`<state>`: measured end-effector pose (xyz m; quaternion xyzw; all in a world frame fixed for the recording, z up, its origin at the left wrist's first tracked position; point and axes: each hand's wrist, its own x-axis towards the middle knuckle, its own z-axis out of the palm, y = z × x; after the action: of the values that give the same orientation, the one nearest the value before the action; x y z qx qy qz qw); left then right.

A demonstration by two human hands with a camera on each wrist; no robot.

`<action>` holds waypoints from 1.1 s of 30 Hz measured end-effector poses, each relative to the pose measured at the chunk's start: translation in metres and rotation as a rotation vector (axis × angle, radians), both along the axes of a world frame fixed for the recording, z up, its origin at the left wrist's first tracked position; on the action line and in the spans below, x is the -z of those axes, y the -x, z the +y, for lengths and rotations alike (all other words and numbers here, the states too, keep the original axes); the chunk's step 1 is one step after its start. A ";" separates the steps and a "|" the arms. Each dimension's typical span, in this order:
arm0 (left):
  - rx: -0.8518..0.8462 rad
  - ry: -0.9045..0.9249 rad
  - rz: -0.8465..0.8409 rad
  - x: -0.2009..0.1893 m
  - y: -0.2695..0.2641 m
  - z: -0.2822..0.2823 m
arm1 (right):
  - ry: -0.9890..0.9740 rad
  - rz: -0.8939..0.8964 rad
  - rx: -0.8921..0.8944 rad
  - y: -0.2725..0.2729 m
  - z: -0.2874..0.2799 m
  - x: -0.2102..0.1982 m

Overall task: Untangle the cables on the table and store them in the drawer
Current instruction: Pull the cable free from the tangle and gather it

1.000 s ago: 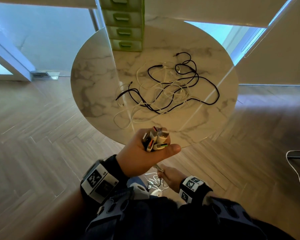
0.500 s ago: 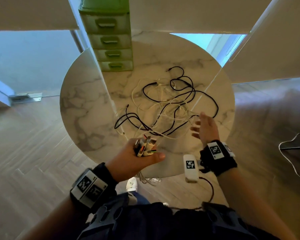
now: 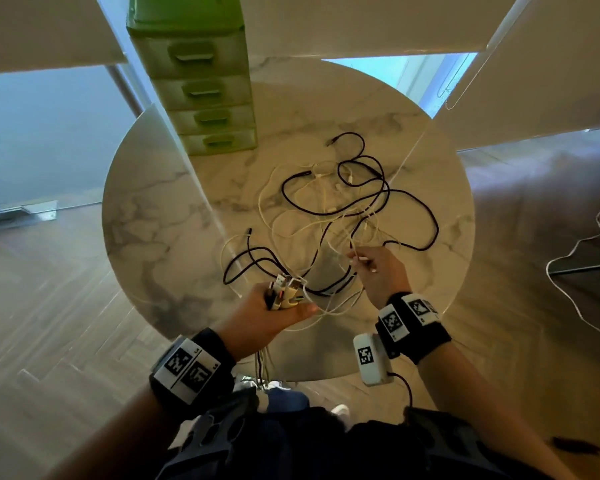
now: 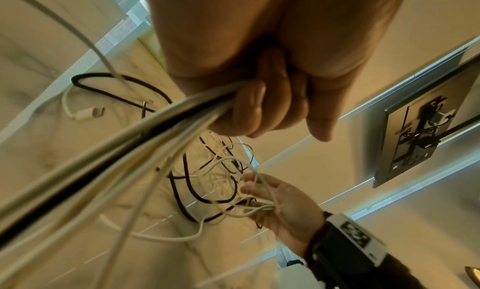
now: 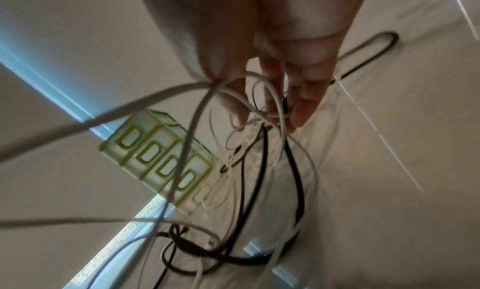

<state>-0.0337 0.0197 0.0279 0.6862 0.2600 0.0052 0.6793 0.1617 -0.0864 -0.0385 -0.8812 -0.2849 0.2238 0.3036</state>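
A tangle of black and white cables (image 3: 347, 206) lies in the middle of the round marble table (image 3: 153, 216). My left hand (image 3: 284, 301) grips a bundle of cable plugs (image 3: 286, 289) over the near table edge; in the left wrist view its fist (image 4: 249, 100) closes round several cords (image 4: 145, 129). My right hand (image 3: 359, 260) pinches thin white cables (image 5: 259, 117) at the tangle's near right side, and loops drape over its fingers (image 4: 259, 190). A green unit of several drawers (image 3: 205, 95), all closed, stands at the table's far side (image 5: 161, 162).
Wooden floor surrounds the table. A loose white cord (image 3: 575, 271) lies off the table at the right. Windows and white blinds stand behind the drawer unit. A white tagged box (image 3: 369, 358) hangs by my right wrist.
My right hand rose from below the table edge, reached to the tangle and took hold of white cables. My left hand kept its plug bundle and moved forward over the table edge.
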 end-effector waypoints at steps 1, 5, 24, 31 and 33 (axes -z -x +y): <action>-0.017 0.009 -0.001 0.002 -0.001 0.000 | -0.036 -0.057 -0.012 -0.001 -0.005 -0.004; -0.109 -0.006 -0.004 0.005 -0.007 -0.002 | -0.137 -0.364 -0.046 -0.003 -0.025 -0.022; -0.356 -0.136 -0.010 0.004 -0.030 -0.054 | 0.142 0.165 -0.033 -0.043 0.012 -0.001; -0.373 -0.095 0.028 0.006 -0.024 -0.059 | 0.313 0.120 -0.035 -0.056 0.038 0.023; -0.395 -0.070 -0.002 0.004 -0.024 -0.061 | 0.285 0.136 -0.038 -0.060 0.039 0.019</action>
<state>-0.0093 -0.0409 0.0234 0.6452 0.3885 0.1482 0.6410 0.2214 -0.0472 -0.0574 -0.8926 -0.2458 0.3268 0.1898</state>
